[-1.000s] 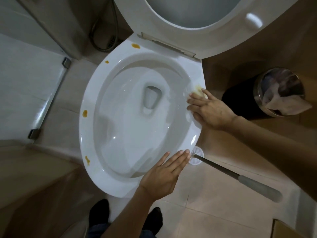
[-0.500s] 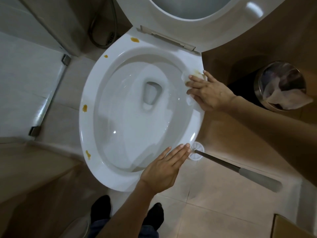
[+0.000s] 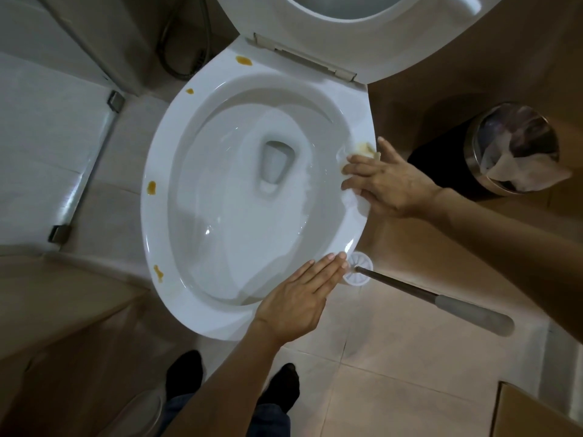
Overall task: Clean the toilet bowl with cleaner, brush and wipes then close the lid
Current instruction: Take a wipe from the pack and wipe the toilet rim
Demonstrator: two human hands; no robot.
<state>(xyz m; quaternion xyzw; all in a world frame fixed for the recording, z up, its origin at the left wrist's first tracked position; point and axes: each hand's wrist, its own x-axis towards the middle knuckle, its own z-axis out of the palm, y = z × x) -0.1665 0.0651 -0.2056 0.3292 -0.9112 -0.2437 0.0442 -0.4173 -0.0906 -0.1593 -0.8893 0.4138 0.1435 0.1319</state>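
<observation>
Black socks stand on the pale floor tiles at the near edge; just beyond them the left hand lies flat on the near right part of the toilet bowl's rim, fingers straight and pressed together, holding nothing; its fingertips reach almost to the white head of the toilet brush, which rests on the floor beside the bowl with its grey handle running away to the right. Farther along the right side of the rim, the right hand presses a white wipe down under spread, nearly straight fingers; the wipe shows a yellow-brown smear just past the fingertips. Orange-brown spots dot the left and far parts of the rim, well apart from both hands; the seat and lid stand raised at the back; a round metal bin holding crumpled white paper sits to the right.
</observation>
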